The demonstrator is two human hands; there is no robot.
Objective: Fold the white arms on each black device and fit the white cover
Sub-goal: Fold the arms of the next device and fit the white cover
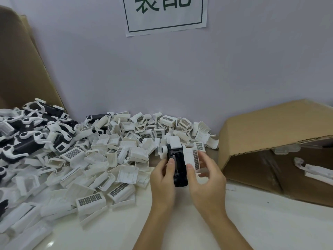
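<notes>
A black device point(178, 166) with white arms at its far end is held upright above the table, just right of centre. My left hand point(163, 181) grips its left side, thumb on the black body. My right hand point(207, 179) grips the right side and also holds a white cover point(192, 157) with a grid label, which lies against the device's right edge. A white arm ring point(163, 150) shows at the device's upper left.
A large heap of loose white covers point(111, 156) spreads over the table's left and middle. More black devices with white arms point(36, 134) pile up at the far left. An open cardboard box point(277, 147) lies on its side at right, with finished pieces inside.
</notes>
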